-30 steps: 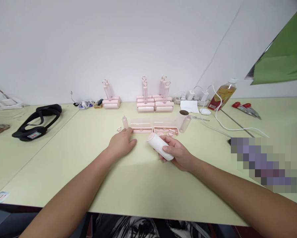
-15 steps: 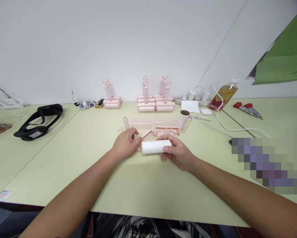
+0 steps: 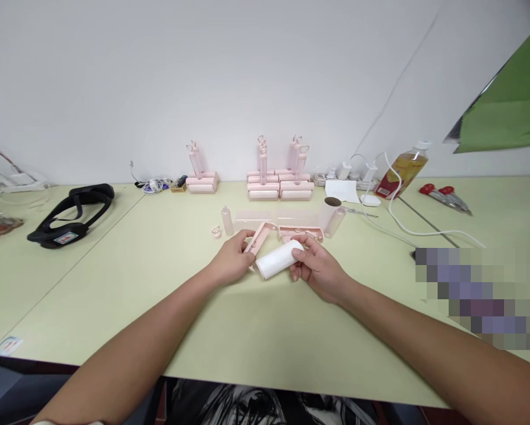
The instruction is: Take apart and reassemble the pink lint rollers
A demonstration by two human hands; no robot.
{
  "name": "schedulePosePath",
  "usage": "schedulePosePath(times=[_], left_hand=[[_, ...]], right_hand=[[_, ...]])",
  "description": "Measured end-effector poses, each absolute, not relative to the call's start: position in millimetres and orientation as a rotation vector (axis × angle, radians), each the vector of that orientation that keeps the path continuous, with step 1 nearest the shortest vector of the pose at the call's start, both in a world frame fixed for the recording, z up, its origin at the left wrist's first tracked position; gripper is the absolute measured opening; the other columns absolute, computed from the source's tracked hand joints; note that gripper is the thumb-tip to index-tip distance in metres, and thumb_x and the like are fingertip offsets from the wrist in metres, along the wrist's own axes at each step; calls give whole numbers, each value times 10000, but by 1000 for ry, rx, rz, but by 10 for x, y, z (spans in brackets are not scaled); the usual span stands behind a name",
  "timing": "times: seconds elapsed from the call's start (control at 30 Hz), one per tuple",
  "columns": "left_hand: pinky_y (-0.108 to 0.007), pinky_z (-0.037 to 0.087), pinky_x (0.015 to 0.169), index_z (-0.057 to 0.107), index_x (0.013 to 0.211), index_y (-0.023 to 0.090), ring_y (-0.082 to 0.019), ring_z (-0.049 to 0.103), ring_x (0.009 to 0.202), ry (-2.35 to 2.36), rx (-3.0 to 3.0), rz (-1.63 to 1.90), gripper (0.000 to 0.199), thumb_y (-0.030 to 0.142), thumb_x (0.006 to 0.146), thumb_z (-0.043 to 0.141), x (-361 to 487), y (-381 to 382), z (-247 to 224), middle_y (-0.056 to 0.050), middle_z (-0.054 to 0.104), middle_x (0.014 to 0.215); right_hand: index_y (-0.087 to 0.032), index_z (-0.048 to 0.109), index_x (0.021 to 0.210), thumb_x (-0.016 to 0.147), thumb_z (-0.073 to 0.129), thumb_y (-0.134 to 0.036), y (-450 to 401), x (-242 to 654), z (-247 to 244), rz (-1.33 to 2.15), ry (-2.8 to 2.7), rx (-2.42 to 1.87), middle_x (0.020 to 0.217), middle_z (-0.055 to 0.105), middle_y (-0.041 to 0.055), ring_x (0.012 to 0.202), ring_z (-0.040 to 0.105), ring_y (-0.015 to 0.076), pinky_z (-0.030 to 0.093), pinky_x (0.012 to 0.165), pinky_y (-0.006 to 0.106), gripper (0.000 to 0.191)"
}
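Note:
My left hand point(image 3: 233, 257) grips a long pink plastic piece point(image 3: 261, 235), which slants up and to the right from its fingers. In my right hand point(image 3: 319, 265) is a white roll point(image 3: 279, 260), pinched at its right end and tilted with its left end lower. The roll's left end is close to my left fingers. Behind my hands lie a pink open casing point(image 3: 300, 231), clear covers point(image 3: 253, 219), a small pink part with a ring point(image 3: 216, 232) and a translucent pink tube point(image 3: 226, 221).
Assembled pink rollers point(image 3: 263, 190) stand along the wall. A cardboard tube point(image 3: 332, 203), a drink bottle point(image 3: 402, 171), white cables and red-handled tools point(image 3: 444, 196) are at the right. A black headset point(image 3: 72, 217) lies at the left.
My left hand has taken hold of the long pink piece and lifted one side of it. The white roll has turned from level to slanted in my right hand.

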State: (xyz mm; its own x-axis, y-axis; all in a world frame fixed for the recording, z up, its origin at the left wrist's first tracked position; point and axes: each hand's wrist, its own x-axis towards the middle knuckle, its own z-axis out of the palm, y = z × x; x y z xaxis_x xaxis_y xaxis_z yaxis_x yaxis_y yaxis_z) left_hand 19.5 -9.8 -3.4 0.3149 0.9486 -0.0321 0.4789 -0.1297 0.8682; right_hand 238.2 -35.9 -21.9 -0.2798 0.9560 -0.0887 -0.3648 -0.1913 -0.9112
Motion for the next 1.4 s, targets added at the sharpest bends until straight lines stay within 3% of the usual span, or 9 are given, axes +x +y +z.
schedulePosePath(times=[0.17,0.3,0.67,0.8,1.0,1.07,1.17,1.3,1.4], left_hand=[[-245,461,594,501,1145,213,-131,526,659,1070,1574,856,308,296,849,486,288,-182,-30,12,549,812],[-244,454,574,460,1167,215,-128,522,640,1021,1564,818,364,481,921,420,344,-272,-8,6,552,814],[-242,420,564,455,1107,209,-141,530,647,1209,1588,888,371,520,956,321,459,-330,-73,3,573,777],[-254,458,558,392,1238,208,-148,551,660,1123,1530,876,452,549,950,321,528,-382,-56,-19,567,840],[-315,548,614,112,1482,304,-187,622,803,809,1434,757,674,540,927,413,593,-491,-8,-120,508,1142],[-302,537,616,73,1499,309,-189,620,810,793,1463,745,711,515,927,441,575,-489,-5,-106,542,1090],[-237,472,556,33,1508,299,-130,573,651,834,1530,746,764,488,920,482,520,-444,-13,-27,577,877],[-208,388,492,285,1444,239,-96,465,512,929,1597,742,600,485,926,460,458,-377,-6,35,528,680],[-237,436,573,518,1266,197,-131,537,637,961,1705,751,441,475,933,435,431,-351,30,-9,600,780]], right_hand=[[-230,501,996,772,742,-348,-361,2383,-207,1686,-1007,-861,681,571,-50,546,553,96,504,504,243,349],[-223,510,1010,783,735,-343,-361,2389,-203,1706,-995,-839,691,574,-43,551,554,95,511,516,243,342],[-251,541,1103,764,744,-355,-410,2331,-171,1643,-1031,-833,900,568,-9,703,560,117,513,582,248,409],[-272,509,1090,789,711,-415,-439,2286,-223,1542,-1024,-864,922,569,-10,801,569,153,513,648,272,390],[-326,389,1241,824,676,-408,-541,2219,-190,1528,-1050,-902,1046,590,15,863,600,185,525,717,329,513],[-339,327,1304,821,684,-381,-562,2217,-160,1577,-1058,-904,1104,580,35,912,604,203,530,729,344,602],[-357,220,1394,819,684,-369,-585,2235,-128,1634,-1110,-947,1132,572,51,928,614,220,532,732,363,739],[-346,98,1467,803,692,-340,-621,2269,-114,1615,-1303,-1031,1170,557,67,944,610,226,516,761,374,890],[-309,93,1478,808,669,-332,-642,2284,-95,1521,-1447,-1166,1198,537,85,982,582,238,497,771,372,884]])
